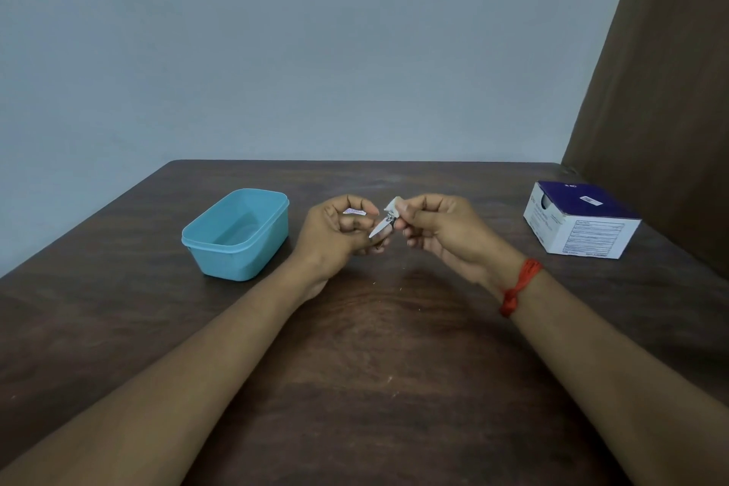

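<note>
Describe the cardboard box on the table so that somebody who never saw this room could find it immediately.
Start at the dark wooden table and go to its far right corner, next to the brown curtain. The box stands there by itself. Its purple top and white printed sides distinguish it from the plain light-blue plastic tub on the left.

One wide-angle camera, worn on the head, is looking forward and down from the near side of the dark brown wooden worktop (355,367), sitting close over it and facing the plain grey wall (315,51) at the far end.
</note>
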A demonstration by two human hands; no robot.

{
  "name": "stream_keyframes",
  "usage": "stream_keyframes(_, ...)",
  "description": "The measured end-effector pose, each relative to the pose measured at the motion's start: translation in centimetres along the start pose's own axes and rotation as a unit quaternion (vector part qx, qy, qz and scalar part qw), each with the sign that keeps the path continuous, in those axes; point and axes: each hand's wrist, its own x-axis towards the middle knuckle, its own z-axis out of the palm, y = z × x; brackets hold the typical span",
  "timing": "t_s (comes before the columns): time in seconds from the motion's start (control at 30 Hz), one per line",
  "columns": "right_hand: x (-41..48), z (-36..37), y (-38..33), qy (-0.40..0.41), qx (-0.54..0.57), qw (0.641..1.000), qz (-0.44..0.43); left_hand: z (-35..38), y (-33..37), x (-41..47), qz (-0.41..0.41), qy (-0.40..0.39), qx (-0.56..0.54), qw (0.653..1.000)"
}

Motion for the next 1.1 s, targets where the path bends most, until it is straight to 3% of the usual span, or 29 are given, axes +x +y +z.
stream_keyframes(0.23, 0.0, 1.0, 0.6, 0.0, 0.107, 0.993, 0.055, 0.3, 0.0, 0.1, 0.037, 0.045, 0.089, 0.994)
stream_keyframes(0.57, 0.1, 1.6, 0.6, 0.021, 0.185, 0.98, 0.074, 0.4, -0.6, 0.5, 0.079, 0.098, 0.122, 0.985)
stream_keyframes(0.67, 0.3, 1.7, 1.2, 0.048, 0.048, 0.998, -0.003, 0.4, -0.6, 0.9, 0.014, 0.128, 0.0, 0.992)
stream_keyframes(0.77, 0.5, 1.9, 1.9, 0.102, -0.119, 0.981, -0.111, 0.4, -0.5, 0.9, -0.046, 0.126, -0.119, 0.984)
stream_keyframes(0.93, 0.8, 1.6, 1.7, 0.165, -0.186, 0.945, -0.214, 0.5, -0.1, 0.8, -0.136, 0.116, -0.253, 0.951)
stream_keyframes(1.1, 0.6, 1.6, 1.9, 0.159, -0.243, 0.917, -0.273, 0.5, 0.6, 0.4, -0.183, 0.075, -0.284, 0.938)
